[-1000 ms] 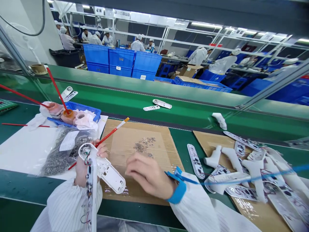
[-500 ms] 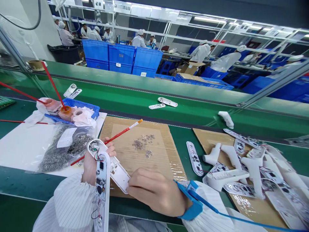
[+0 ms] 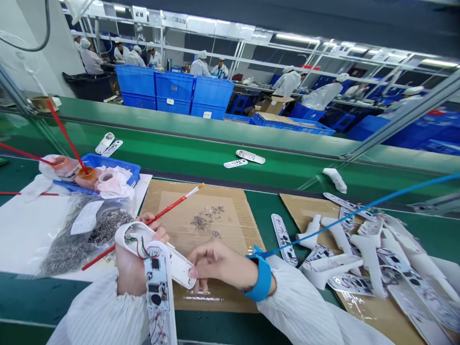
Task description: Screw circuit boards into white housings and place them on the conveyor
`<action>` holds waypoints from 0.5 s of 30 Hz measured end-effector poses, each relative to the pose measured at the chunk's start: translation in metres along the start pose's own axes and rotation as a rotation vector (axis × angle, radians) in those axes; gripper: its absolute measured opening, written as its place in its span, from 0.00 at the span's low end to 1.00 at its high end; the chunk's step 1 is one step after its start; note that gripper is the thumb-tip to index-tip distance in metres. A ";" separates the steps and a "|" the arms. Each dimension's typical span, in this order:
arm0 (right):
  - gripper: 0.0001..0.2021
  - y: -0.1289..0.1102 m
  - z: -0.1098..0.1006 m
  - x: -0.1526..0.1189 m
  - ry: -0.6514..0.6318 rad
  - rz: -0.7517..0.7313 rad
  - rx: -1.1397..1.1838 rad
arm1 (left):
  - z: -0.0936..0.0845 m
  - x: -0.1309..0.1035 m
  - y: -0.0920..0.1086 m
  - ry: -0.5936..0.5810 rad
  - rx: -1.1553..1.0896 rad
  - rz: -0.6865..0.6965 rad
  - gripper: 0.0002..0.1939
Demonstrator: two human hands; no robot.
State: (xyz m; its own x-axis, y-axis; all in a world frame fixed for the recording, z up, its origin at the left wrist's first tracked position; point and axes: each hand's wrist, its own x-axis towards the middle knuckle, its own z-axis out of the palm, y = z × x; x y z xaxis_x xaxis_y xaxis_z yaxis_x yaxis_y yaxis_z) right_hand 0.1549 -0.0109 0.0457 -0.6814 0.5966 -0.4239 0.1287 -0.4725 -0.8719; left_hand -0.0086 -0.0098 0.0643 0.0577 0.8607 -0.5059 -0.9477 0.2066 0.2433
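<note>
My left hand (image 3: 131, 268) is closed round a white plastic housing (image 3: 181, 268), its hollow side up, tilted down to the right. A red-handled paintbrush (image 3: 170, 208) is also held in these fingers, bristles pointing up and right. From the housing's round end, thin coloured wires run to a long white panel with a circuit board (image 3: 158, 287), which hangs over my left forearm. My right hand (image 3: 215, 263), in a blue wrist strap (image 3: 264, 278), pinches the housing's lower right end with thumb and fingers. Whether a small part is between those fingertips cannot be seen.
Small metal clips (image 3: 206, 218) lie on the cardboard (image 3: 237, 230). A bag of metal parts (image 3: 82, 239) and a blue tray (image 3: 134, 175) with bottles stand left. White housings (image 3: 338, 263) are heaped right. Several parts lie on the green conveyor (image 3: 179, 148). Co-workers sit beyond blue crates (image 3: 174, 91).
My right hand has turned at the housing's end, so its thumb and fingers now show from the side. The blue cord has swung upward. The view has shifted slightly.
</note>
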 end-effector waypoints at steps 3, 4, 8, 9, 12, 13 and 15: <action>0.18 0.002 -0.006 -0.001 -0.123 0.058 0.136 | 0.000 0.004 -0.005 0.034 -0.002 -0.012 0.19; 0.18 0.003 -0.007 -0.001 -0.097 0.046 0.148 | 0.000 0.006 -0.007 0.044 -0.003 -0.002 0.19; 0.19 0.008 -0.012 0.003 0.031 0.039 0.188 | 0.007 0.014 -0.009 0.126 -0.012 0.066 0.15; 0.19 0.009 -0.013 0.005 0.037 0.044 0.213 | 0.010 0.016 -0.007 0.150 -0.011 0.082 0.14; 0.16 0.003 -0.023 0.009 0.076 0.031 0.289 | 0.018 0.025 0.004 0.176 -0.015 0.226 0.12; 0.16 -0.001 -0.028 0.011 0.112 0.005 0.300 | 0.018 0.029 0.008 0.165 -0.025 0.303 0.11; 0.15 -0.013 -0.046 0.016 0.207 -0.074 0.301 | 0.009 0.039 0.018 0.166 -0.043 0.439 0.09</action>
State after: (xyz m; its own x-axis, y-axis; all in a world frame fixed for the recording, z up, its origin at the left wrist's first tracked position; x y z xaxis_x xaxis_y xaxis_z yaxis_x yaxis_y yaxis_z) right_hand 0.1753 0.0346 0.0390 -0.5171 0.7402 -0.4297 -0.1540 -0.5743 -0.8040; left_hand -0.0202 0.0318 0.0564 -0.3990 0.7754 -0.4894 -0.8837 -0.1828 0.4308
